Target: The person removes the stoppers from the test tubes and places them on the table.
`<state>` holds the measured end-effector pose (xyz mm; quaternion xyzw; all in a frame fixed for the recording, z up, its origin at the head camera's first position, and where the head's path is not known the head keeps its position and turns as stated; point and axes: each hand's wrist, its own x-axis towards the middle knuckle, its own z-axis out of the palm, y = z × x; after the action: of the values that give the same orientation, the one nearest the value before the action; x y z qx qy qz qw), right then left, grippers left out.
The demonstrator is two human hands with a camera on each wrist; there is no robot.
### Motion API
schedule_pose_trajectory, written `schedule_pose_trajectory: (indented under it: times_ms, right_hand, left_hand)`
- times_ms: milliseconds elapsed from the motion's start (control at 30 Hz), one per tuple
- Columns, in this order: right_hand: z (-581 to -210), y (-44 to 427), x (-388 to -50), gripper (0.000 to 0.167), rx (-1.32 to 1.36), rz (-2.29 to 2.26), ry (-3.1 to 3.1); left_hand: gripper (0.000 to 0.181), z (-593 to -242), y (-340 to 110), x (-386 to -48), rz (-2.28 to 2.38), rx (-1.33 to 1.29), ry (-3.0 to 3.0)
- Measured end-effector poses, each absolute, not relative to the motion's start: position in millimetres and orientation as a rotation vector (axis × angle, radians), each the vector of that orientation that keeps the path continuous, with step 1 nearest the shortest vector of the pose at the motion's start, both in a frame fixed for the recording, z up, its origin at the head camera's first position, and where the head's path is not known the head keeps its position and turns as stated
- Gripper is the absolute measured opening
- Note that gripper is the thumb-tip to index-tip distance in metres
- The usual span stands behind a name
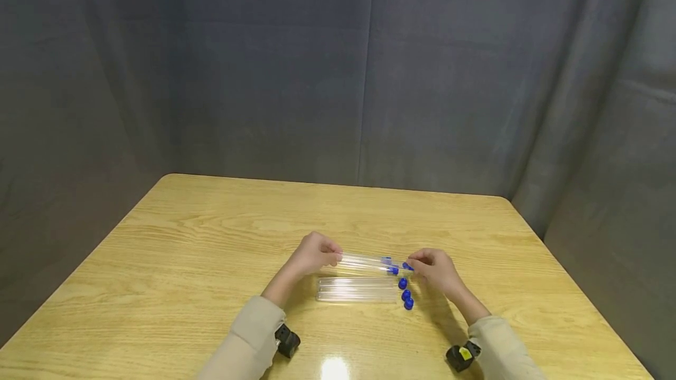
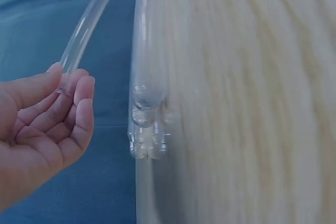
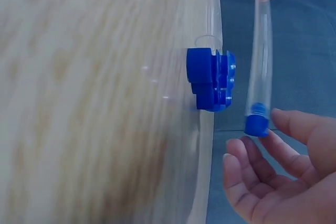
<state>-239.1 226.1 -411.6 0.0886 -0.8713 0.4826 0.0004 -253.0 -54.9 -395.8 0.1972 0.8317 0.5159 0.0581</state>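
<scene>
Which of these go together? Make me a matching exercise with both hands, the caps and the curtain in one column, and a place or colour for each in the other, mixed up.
Column one
1. Left hand
2. Right hand
3. Caps
4. Curtain

Column two
A. Blue
B. At the capped end of the held tube
C. Hanging behind the table
D. At the held tube's other end, away from its cap

Right pairs: 1-D, 2-B, 3-A, 4-C

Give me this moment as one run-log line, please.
left grip: pinching clear tube; right grip: at its blue cap; clear tube: above table; other tubes: lying on table
</scene>
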Motion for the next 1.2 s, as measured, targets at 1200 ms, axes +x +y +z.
schedule_pose_trajectory:
  times_ms: [1200]
  right_hand:
    - [-377.5,208.2,-218.6,0.028,0.466,1.830,-2.383]
  left_hand:
    - [0.021,-353.5,-73.9,-231.7,1.876,0.606,2.393]
